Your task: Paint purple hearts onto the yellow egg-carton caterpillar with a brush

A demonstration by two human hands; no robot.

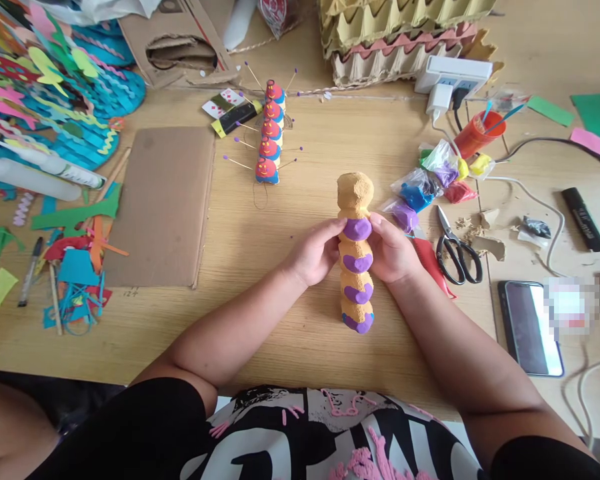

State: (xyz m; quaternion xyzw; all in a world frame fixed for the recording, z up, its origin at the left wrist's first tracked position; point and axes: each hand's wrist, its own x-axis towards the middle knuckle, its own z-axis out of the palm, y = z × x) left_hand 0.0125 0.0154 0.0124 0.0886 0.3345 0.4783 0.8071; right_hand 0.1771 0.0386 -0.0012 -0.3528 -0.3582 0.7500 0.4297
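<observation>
A long strip of orange-yellow egg-carton bumps (356, 191) is held lengthwise over the table, pointing away from me. Purple clay patches (357, 263) cover part of each of its lower bumps, while the farthest bump has none. My left hand (316, 252) grips the strip's left side near the farthest purple patch. On the right side, my right hand (391, 248) holds it at about the same height, thumb against the clay. A finished-looking red and blue bumpy caterpillar (270, 139) with purple-tipped sticks stands beyond, to the left.
Left are a cardboard sheet (161, 207), paper scraps (80, 267) and glue bottles. Right are bagged clay (420, 190), scissors (455, 250), a red cup (479, 133), a marker (583, 220), cables and a phone (530, 327). Egg trays (405, 40) stand at the back.
</observation>
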